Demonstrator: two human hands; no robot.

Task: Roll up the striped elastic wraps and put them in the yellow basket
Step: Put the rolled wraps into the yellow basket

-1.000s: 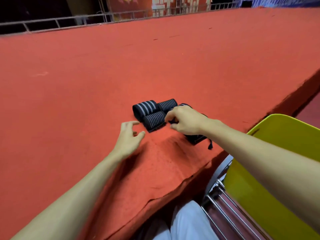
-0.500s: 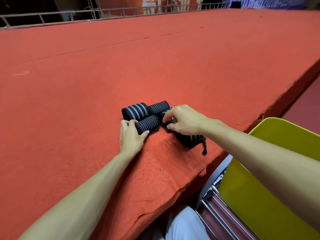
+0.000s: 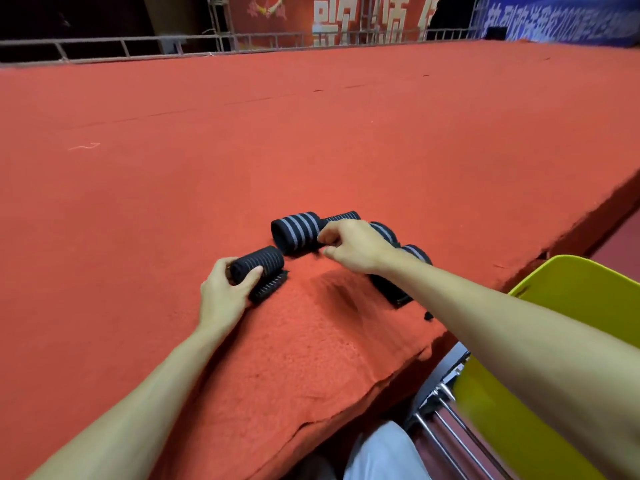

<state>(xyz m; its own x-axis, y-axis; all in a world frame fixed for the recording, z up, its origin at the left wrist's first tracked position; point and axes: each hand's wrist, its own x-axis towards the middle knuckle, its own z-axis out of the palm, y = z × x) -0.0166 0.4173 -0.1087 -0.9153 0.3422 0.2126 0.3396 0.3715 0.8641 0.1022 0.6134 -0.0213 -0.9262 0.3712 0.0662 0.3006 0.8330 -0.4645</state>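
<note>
Several black elastic wraps with grey stripes lie rolled on the red felt surface point(image 3: 311, 140). My left hand point(image 3: 225, 296) grips one thin-striped roll point(image 3: 258, 265), pulled a little apart from the rest, its loose end lying flat under it. My right hand point(image 3: 353, 245) has its fingers curled at the right end of a wide-striped roll point(image 3: 298, 232); whether it pinches it is unclear. Behind that hand lie another roll point(image 3: 341, 216) and further wraps point(image 3: 415, 254), partly hidden by my wrist. The yellow basket point(image 3: 571, 289) stands at the lower right, below the surface's edge.
The red surface's near edge point(image 3: 346, 386) runs diagonally in front of me, with my lap below it. Metal bars point(image 3: 446, 427) sit beside the basket. A metal railing point(image 3: 173, 43) borders the far side.
My left hand closed on the thin-striped roll and drew it left and toward me, away from the group. My right hand shifted to the end of the wide-striped roll.
</note>
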